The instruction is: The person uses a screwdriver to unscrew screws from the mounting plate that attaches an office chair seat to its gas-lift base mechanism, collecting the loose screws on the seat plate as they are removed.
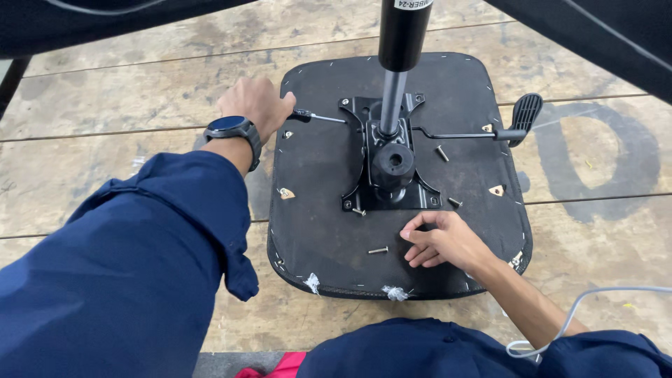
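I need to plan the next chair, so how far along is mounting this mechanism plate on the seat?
Done: the black mechanism plate lies on the upturned seat base, one screw at its front-left corner. In hand: the left hand holds a screwdriver toward the plate's rear-left corner; the right hand rests beside a loose screw. Left: loose screws lie undriven; tightness can't be judged.
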